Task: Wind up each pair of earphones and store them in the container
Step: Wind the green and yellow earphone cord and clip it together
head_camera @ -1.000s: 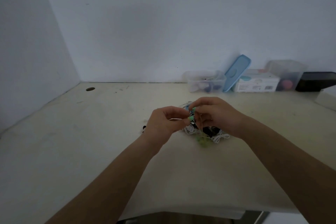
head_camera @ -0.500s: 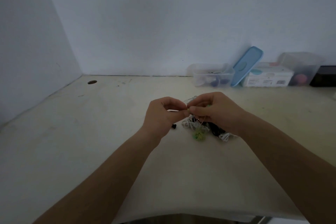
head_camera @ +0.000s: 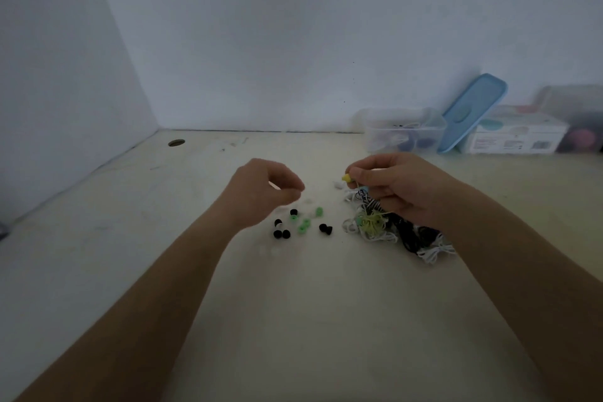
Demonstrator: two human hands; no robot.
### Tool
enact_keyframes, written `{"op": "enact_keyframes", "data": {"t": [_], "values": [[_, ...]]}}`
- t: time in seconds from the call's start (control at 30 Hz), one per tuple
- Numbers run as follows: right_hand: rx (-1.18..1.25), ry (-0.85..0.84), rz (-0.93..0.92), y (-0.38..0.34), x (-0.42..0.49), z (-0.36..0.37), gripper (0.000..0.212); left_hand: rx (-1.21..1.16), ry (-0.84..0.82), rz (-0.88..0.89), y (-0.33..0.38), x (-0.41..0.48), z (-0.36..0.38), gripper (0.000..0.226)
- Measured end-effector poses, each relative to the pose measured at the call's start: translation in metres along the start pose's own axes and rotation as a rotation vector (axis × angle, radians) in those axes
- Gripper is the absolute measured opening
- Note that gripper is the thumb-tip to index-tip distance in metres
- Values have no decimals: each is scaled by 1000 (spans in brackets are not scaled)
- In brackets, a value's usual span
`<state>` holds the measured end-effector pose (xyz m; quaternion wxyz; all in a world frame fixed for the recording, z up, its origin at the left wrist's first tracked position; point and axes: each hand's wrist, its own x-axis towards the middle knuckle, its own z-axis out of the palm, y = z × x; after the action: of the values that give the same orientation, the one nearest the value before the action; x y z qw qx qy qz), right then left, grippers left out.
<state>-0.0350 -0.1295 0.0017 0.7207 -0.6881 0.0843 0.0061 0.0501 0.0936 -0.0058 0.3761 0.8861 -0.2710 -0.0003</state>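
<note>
Earphones (head_camera: 385, 227) tangled on the table (head_camera: 293, 320), hands now apart
Our right hand (head_camera: 401, 188) pinches a yellow earbud (head_camera: 346, 177); our left hand (head_camera: 261, 192) has drawn off over loose ear tips (head_camera: 301, 228) (holding one? we cannot tell), so winding is yet to begin.

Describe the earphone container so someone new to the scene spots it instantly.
Follow the back edge of the table, along the wall, to the row of boxes at far right. The container is the leftmost: a clear, open plastic tub with a blue lid standing tilted at its right side. Its neighbour is a white printed carton.
</note>
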Motion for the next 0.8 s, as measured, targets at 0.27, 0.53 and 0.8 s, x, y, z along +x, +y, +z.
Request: {"op": "enact_keyframes", "data": {"t": [0.27,0.53,0.8], "values": [[-36,52,-82,19,1,5,15,299,11,60,3,7,40,17],[-81,109,-126,26,-2,8,11,449,-25,93,9,8,54,19],[-185,97,-128,30,-5,11,7,302,63,118,7,7,50,9]]}}
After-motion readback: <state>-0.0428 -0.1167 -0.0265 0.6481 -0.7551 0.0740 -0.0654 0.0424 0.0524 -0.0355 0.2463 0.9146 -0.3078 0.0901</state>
